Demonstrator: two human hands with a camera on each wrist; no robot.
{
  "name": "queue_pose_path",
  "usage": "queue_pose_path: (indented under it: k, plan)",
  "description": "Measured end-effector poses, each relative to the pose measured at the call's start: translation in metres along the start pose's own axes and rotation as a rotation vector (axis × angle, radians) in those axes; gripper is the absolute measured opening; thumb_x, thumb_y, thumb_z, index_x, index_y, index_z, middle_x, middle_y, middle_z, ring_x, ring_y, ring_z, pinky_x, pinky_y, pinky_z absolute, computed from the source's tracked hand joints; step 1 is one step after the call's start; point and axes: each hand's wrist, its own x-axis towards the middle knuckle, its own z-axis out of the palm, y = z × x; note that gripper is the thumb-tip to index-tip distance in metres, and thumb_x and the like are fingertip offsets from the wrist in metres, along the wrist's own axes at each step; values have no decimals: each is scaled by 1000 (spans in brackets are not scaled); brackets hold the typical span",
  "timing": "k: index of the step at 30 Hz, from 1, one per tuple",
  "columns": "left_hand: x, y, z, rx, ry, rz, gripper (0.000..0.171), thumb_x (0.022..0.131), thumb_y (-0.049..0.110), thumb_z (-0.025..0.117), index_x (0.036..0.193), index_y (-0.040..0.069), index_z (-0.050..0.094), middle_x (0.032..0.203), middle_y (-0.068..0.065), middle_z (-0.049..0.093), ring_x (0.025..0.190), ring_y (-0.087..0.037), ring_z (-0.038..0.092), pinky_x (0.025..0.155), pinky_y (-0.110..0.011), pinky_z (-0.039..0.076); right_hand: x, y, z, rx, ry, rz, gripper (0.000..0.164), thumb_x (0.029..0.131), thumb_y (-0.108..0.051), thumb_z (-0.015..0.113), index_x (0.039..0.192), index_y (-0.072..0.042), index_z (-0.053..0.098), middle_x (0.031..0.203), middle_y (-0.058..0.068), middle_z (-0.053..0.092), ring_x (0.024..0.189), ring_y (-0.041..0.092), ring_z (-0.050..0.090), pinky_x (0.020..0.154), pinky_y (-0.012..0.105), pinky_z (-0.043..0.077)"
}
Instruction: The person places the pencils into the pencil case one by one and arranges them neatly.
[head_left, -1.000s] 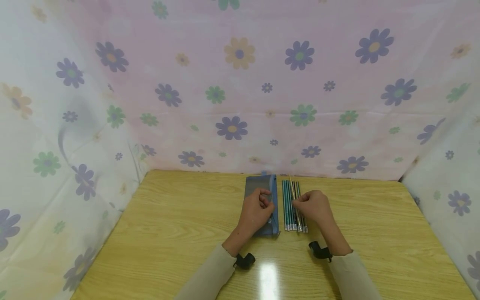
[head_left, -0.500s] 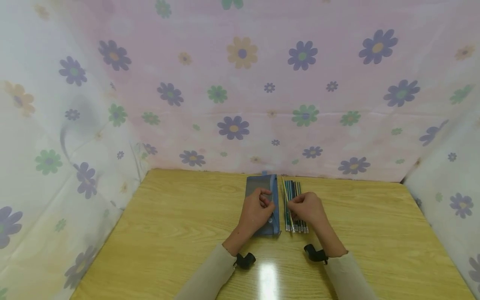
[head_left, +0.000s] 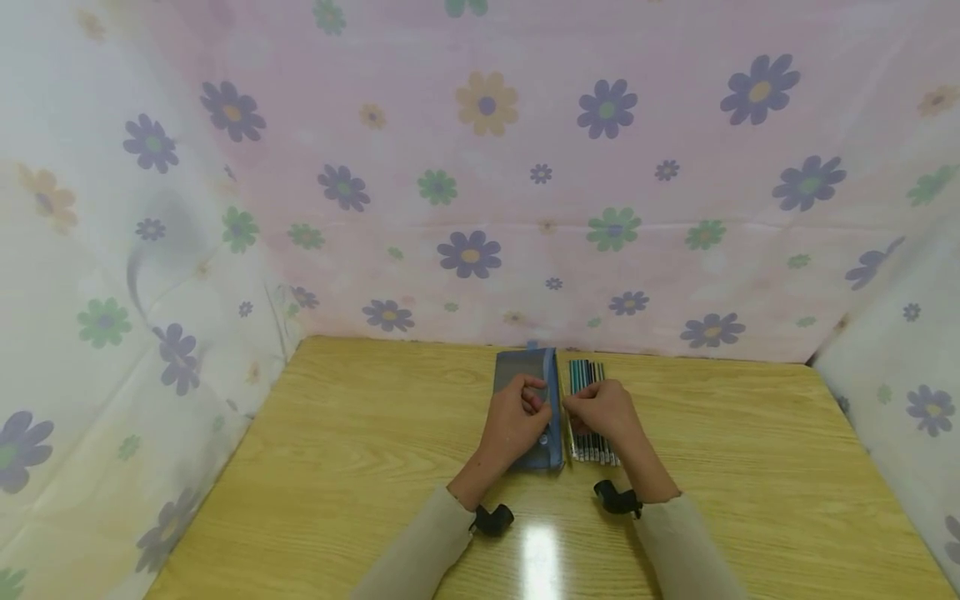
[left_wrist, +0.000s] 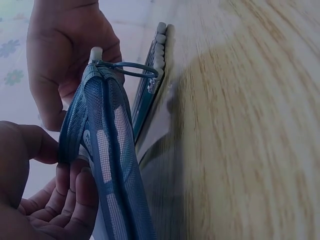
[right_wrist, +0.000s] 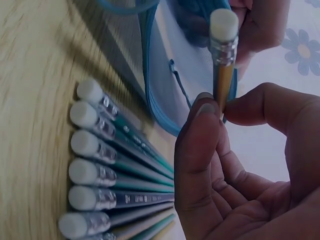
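Note:
My left hand (head_left: 516,421) pinches the edge of a blue mesh zip pencil case (head_left: 519,363), which lies on the table. In the left wrist view, thumb and fingers hold up one side of the case's zipped opening (left_wrist: 70,127). Between thumb and fingertips, my right hand (head_left: 609,412) grips a gold-coloured pencil (right_wrist: 224,55) with a white eraser end. That pencil is right beside the case's open edge, and in the right wrist view it overlaps the opening. To the right, several green and dark pencils (right_wrist: 132,197) lie side by side, white erasers towards me, partly hidden under the right hand.
A wooden table (head_left: 375,425) carries everything. Flowered cloth (head_left: 525,217) hangs behind it and at both sides. A ring (left_wrist: 132,69) sticks out from the case's near end. Black wrist cameras (head_left: 617,498) sit below each hand.
My right hand has carried the gold pencil leftwards, off the row of pencils and up to the case's edge. My left hand keeps its place on the case.

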Motion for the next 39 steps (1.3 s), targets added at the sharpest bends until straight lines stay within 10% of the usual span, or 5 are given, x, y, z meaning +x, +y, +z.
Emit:
queue_pose_path:
  k: [39]
  plan:
    - [0,1,2,-6,-2,-12,27,100,8,70,127,5,66,87,-2,66,70,-11,66,58,-27,55,5,4,4,26,53,-59,19,95,-12,68,103,4,76,88,15,75,72,27,72,67,42,62]
